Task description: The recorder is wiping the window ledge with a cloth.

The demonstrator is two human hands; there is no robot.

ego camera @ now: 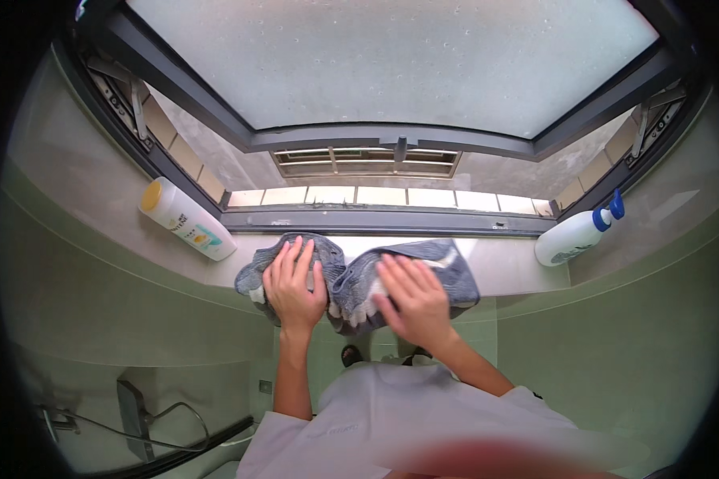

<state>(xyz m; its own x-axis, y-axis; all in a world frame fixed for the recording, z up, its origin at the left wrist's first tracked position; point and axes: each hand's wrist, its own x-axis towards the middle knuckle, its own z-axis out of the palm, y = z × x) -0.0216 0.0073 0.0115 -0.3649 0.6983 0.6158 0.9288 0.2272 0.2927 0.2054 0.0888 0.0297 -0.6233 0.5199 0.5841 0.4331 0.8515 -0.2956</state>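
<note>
A blue-grey towel with whitish patches lies bunched on the pale windowsill, its near edge hanging over the front. It narrows into folds between my hands; whether it is one piece or two I cannot tell. My left hand lies flat on the left part, fingers pointing towards the window. On the right part rests my right hand, palm down and slanted to the left, thumb apart from the fingers. Neither hand has its fingers wrapped around the cloth.
A white shampoo bottle with a yellow cap stands left on the sill, a white pump bottle with a blue head right. Beyond the grey window frame, a frosted pane tilts outward. A shower hose hangs lower left.
</note>
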